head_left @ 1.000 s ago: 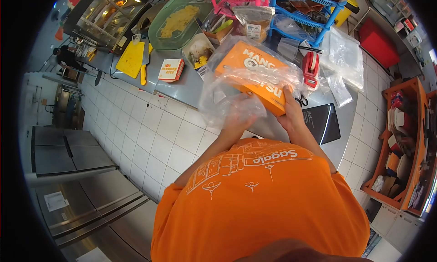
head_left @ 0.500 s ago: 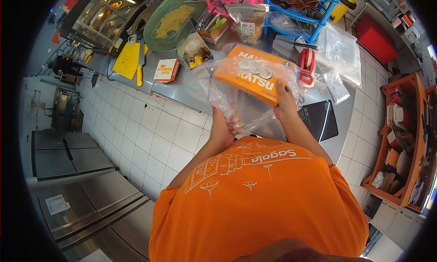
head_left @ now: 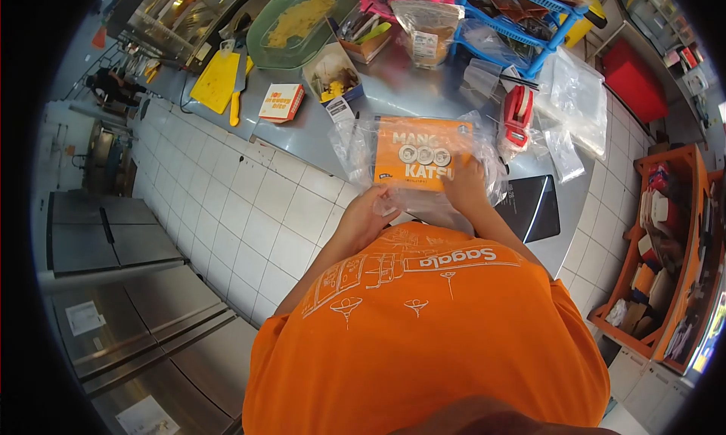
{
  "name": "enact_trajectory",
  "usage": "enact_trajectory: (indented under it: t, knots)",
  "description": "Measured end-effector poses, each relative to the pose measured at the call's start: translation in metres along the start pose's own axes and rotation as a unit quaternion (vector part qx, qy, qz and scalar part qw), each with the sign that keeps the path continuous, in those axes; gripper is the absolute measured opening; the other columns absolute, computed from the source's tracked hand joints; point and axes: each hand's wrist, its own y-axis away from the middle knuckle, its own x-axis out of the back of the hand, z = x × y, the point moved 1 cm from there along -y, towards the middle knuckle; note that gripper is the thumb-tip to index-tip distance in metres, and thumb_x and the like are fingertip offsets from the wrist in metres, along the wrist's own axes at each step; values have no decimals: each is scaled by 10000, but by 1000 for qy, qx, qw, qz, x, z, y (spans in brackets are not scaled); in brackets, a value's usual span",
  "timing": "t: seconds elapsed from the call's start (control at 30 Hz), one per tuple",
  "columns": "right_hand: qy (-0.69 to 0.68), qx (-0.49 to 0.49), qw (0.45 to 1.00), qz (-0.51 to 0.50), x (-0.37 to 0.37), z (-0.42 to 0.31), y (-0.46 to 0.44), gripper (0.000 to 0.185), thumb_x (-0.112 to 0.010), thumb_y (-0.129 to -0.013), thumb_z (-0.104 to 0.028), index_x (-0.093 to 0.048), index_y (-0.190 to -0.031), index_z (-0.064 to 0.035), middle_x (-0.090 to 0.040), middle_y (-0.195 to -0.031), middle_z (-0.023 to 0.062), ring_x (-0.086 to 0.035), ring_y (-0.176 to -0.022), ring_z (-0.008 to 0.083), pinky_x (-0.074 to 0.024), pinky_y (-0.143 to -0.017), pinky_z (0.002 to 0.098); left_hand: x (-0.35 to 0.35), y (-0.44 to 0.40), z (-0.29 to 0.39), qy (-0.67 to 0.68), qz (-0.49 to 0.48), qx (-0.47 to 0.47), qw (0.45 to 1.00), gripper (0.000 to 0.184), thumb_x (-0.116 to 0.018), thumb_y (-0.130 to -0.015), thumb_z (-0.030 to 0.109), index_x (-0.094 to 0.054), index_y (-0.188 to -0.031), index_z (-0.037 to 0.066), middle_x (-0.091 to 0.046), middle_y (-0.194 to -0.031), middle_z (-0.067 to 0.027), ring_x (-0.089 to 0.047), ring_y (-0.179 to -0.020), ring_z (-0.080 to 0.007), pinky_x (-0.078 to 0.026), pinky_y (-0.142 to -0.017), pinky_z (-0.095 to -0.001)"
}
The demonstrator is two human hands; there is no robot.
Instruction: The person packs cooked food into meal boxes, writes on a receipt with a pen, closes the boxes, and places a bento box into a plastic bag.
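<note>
An orange cardboard food box (head_left: 393,159) lettered "KATSU" sits near the table's front edge, its printed lid facing up. Crinkled clear plastic bag (head_left: 352,144) film surrounds it and spreads out past both its sides. My left hand (head_left: 369,216) is below the box's near left corner, its fingers closed on the bag's near edge. At the near right corner, my right hand (head_left: 466,187) grips the box, fingers bent over the lid and covering part of the lettering. Its thumb is hidden.
Right of the box lie a red tape dispenser (head_left: 517,117), a dark tablet (head_left: 533,208) and a stack of clear bags (head_left: 571,95). A small red-and-white box (head_left: 280,102), a knife (head_left: 235,106) on a yellow board (head_left: 214,83) and a blue rack (head_left: 556,38) stand farther back.
The box has moved nearer to me, turned straighter and come down flat. The bag film now lies around it. My left hand has stayed low, and my right fingers have shifted onto the lid.
</note>
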Motion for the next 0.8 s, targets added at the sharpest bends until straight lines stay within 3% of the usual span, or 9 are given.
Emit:
enact_trajectory:
  t: [0.1, 0.2, 0.3, 0.37, 0.4, 0.47, 0.53, 0.67, 0.8]
  knots:
    - [3, 144, 989, -29, 15, -15, -20, 604, -615, -823, -356, -441, -1268, 15, -443, -1273, 243, -386, -1233, 349, -326, -1019, 428, 23, -19, -18, 12, 26, 56, 998, 314, -597, -879, 273, -493, -1111, 89, -530, -1011, -77, -547, -958, -225, -449, -895, -412]
    - [-36, 172, 983, -53, -1, -33, -62, 586, -589, -842, -342, -428, -1280, 12, -468, -1260, 223, -416, -1213, 362, -345, -1012, 455, 31, -38, -32, 29, 4, 119, 992, 455, -608, -871, 332, -437, -1221, 98, -481, -1159, -136, -521, -1042, -269, -445, -922, -437]
    - [-67, 80, 986, -129, 9, -51, -101, 553, -564, -857, -325, -429, -1287, -5, -484, -1260, 215, -460, -1178, 387, -393, -969, 481, 4, -44, -35, -29, -11, 121, 992, 553, -597, -869, 398, -379, -1287, 108, -431, -1249, -154, -495, -1111, -293, -427, -940, -435]
    - [-102, 75, 990, -68, 0, -47, -119, 546, -563, -857, -319, -436, -1291, -15, -496, -1250, 218, -491, -1146, 397, -419, -942, 481, 12, -67, -48, -54, -38, 126, 990, 588, -567, -877, 445, -351, -1321, 125, -390, -1311, -136, -463, -1157, -289, -409, -932, -400]
    - [-120, 73, 989, -38, -6, -42, -129, 542, -563, -857, -317, -439, -1294, -20, -502, -1246, 219, -506, -1130, 401, -432, -929, 481, 29, -87, -63, -67, -76, 114, 988, 544, -546, -891, 423, -360, -1299, 118, -395, -1307, -137, -464, -1164, -295, -417, -925, -403]
    - [-105, 54, 990, -82, -12, -35, -144, 571, -553, -856, -319, -414, -1329, -31, -551, -1190, 225, -520, -1137, 372, -446, -928, 426, 47, -111, -84, -91, -150, 90, 980, 456, -505, -918, 379, -377, -1256, 102, -405, -1300, -138, -466, -1177, -307, -434, -913, -410]
    - [-45, 46, 987, -148, -14, -31, -151, 613, -586, -825, -360, -440, -1314, -22, -563, -1191, 217, -527, -1147, 339, -449, -928, 396, 51, -106, -76, -77, -128, 121, 981, 349, -463, -931, 313, -406, -1188, 83, -419, -1285, -135, -474, -1180, -293, -453, -914, -415]
    - [-76, 66, 956, -276, -29, -16, -174, 658, -687, -693, -487, -604, -1136, -8, -617, -1128, 200, -598, -1052, 291, -478, -876, 365, 36, -96, -66, -47, -116, 160, 979, 224, -429, -926, 219, -442, -1070, 48, -460, -1205, -115, -502, -1155, -256, -475, -931, -416]
    - [-95, 64, 920, -375, -27, -10, -184, 685, -725, -619, -563, -676, -1011, -4, -659, -1039, 181, -643, -947, 277, -496, -825, 359, 34, -100, -70, -40, -83, 139, 986, 155, -446, -908, 190, -473, -918, 39, -491, -1044, -89, -522, -1116, -245, -481, -939, -419]
